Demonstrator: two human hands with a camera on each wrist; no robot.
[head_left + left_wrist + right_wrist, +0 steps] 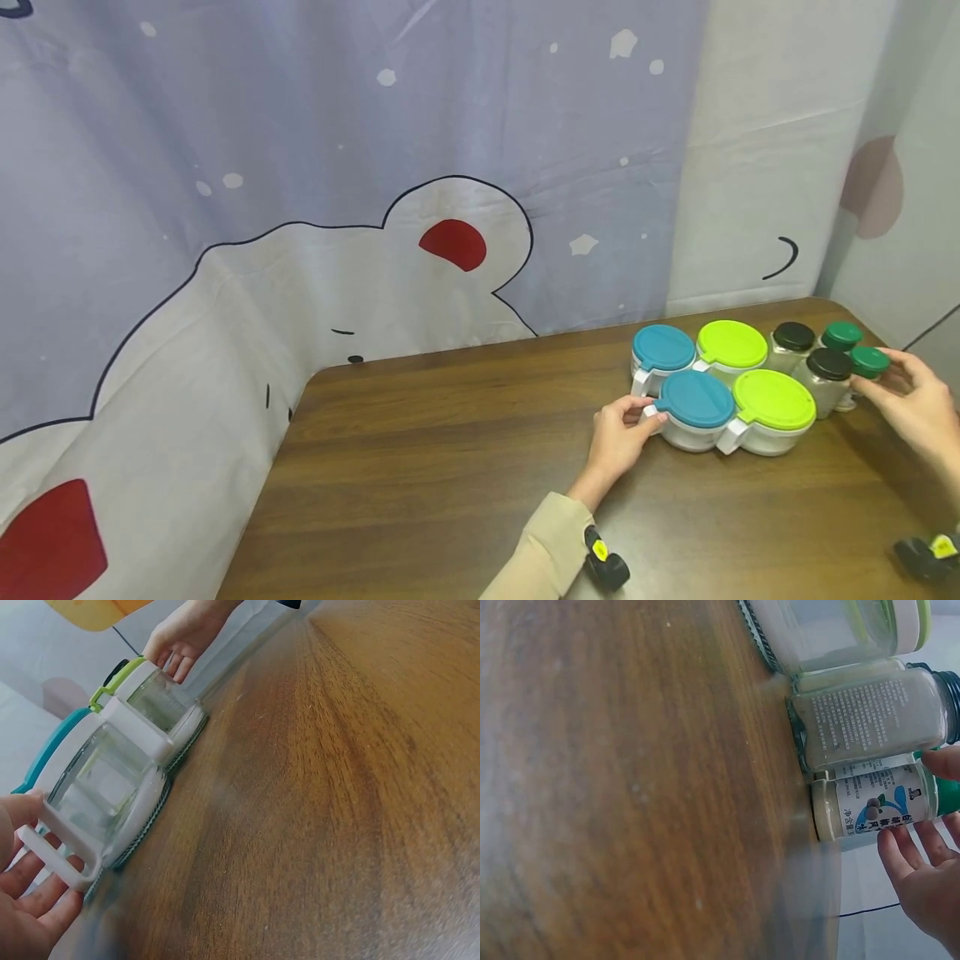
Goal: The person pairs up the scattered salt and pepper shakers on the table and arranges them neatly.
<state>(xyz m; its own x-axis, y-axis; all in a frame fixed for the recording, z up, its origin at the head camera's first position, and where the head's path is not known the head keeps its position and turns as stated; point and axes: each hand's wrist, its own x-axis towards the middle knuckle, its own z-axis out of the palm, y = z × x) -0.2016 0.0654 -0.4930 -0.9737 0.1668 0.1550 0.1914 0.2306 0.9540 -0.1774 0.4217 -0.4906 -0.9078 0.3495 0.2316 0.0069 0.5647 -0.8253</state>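
Two blue-lidded and two lime-lidded seasoning jars with white handles stand grouped at the table's right. My left hand (617, 435) holds the handle of the front blue-lidded seasoning jar (697, 400), thumb near the lid and fingers behind the handle. My right hand (915, 404) grips the front green-capped spice bottle (870, 362) near its cap. That bottle's printed label (881, 799) shows in the right wrist view. Beside it is a black-capped spice bottle (874, 720). The front lime-lidded seasoning jar (774, 402) sits between the blue-lidded jar and the bottles.
Behind the front row are another blue-lidded jar (663, 347), a lime-lidded jar (732, 343), a black-capped bottle (793, 337) and a green-capped bottle (842, 335). The brown wooden table (450, 467) meets a patterned curtain (465, 125) at the back and right.
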